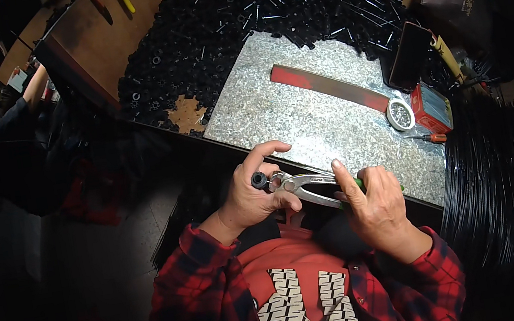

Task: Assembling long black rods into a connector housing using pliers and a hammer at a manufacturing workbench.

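Note:
A small black ring-ended cylindrical part (pixel 259 180) sits in my left hand (pixel 241 198), with the palm and lower fingers curled about it. My left index finger is raised and bent, and the thumb lies below. End-cutting pincers (pixel 297 183) have their metal jaws right at the black part; whether they bite on it I cannot tell. Around the green handles of the pincers my right hand (pixel 377 205) is closed, its index finger pointing up along them. Both hands are in front of the near edge of a speckled stone slab (pixel 304 116).
A heap of black parts (pixel 235 19) covers the back of the bench. On the slab lie a red-brown flat bar (pixel 333 86), a round dial gauge (pixel 400 113), a red box (pixel 429 111) and a screwdriver (pixel 434 138). Black rods (pixel 484 171) hang at right. Another person (pixel 15 121) works at left.

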`<state>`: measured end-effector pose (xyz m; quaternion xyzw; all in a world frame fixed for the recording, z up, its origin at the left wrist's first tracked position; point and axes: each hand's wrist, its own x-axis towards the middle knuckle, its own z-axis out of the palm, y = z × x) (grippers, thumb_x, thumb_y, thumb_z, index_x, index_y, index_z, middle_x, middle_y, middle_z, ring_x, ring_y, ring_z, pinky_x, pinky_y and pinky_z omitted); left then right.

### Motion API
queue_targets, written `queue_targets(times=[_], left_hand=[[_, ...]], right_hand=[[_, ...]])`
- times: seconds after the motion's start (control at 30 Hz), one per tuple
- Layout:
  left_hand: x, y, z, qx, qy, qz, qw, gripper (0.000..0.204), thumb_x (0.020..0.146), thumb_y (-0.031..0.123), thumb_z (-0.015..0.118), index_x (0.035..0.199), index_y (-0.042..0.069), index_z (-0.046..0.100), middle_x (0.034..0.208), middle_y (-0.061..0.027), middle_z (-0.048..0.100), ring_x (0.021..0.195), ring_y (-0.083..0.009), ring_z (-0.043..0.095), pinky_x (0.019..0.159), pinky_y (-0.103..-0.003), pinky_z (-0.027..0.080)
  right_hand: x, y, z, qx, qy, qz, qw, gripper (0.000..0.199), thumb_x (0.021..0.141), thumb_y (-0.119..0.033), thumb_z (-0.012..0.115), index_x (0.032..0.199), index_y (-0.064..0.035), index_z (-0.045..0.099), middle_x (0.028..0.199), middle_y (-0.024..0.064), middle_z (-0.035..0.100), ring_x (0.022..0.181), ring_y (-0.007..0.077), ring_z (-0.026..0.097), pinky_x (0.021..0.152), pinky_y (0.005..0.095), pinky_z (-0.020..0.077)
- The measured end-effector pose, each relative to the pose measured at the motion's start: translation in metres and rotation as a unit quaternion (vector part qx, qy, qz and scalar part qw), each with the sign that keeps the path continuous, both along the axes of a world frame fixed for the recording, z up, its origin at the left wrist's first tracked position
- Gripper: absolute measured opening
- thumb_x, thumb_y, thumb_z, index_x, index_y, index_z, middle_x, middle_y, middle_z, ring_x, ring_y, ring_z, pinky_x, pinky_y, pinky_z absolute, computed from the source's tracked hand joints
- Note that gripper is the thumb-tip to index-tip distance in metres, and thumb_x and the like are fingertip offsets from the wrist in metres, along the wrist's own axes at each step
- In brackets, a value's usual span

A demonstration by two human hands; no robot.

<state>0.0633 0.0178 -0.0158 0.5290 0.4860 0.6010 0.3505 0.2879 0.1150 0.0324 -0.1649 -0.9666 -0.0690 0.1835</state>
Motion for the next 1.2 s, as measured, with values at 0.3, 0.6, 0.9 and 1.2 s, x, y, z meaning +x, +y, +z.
queue_targets(times=[0.3,0.6,0.9,1.2], left_hand=[[0.01,0.002,0.006,-0.028,-0.044,0.028,0.998,0.093,0.055,0.043,0.087,0.126,0.001,0.044,0.06,0.0079,0.045,0.058,0.0008,0.04,0.052,-0.017,0.028],[0.01,0.0,0.01,-0.035,-0.034,0.038,0.998,0.101,0.051,0.058,0.081,0.126,0.0,0.045,0.058,0.0091,0.042,0.058,0.0011,0.037,0.052,-0.017,0.025],[-0.002,-0.003,0.002,-0.046,-0.009,0.006,0.999,0.1,0.049,0.06,0.08,0.122,-0.001,0.047,0.059,0.009,0.043,0.056,0.001,0.037,0.052,-0.017,0.026],[0.006,0.001,0.006,-0.03,0.021,-0.031,0.999,0.054,0.074,0.012,0.078,0.118,0.001,0.049,0.059,0.0084,0.045,0.056,0.0011,0.039,0.052,-0.017,0.028]], right_hand=[[0.004,0.004,0.004,0.045,-0.021,0.007,0.999,0.061,0.076,-0.012,0.068,0.135,-0.0097,0.051,0.075,0.0072,0.044,0.065,0.0224,0.048,0.057,0.0349,0.038],[0.002,-0.002,0.024,-0.1,-0.057,0.017,0.993,0.063,0.073,-0.003,0.064,0.134,-0.0068,0.051,0.074,0.009,0.044,0.064,0.0247,0.048,0.057,0.0358,0.0393],[0.007,0.001,0.033,-0.048,-0.062,0.043,0.996,0.062,0.08,-0.008,0.056,0.141,-0.0156,0.046,0.078,0.0092,0.043,0.071,0.0226,0.05,0.06,0.0351,0.0412],[0.012,-0.006,0.03,-0.07,-0.095,0.044,0.992,0.06,0.08,-0.01,0.055,0.14,-0.0098,0.046,0.075,0.0085,0.044,0.06,0.0204,0.051,0.053,0.0316,0.0453]])
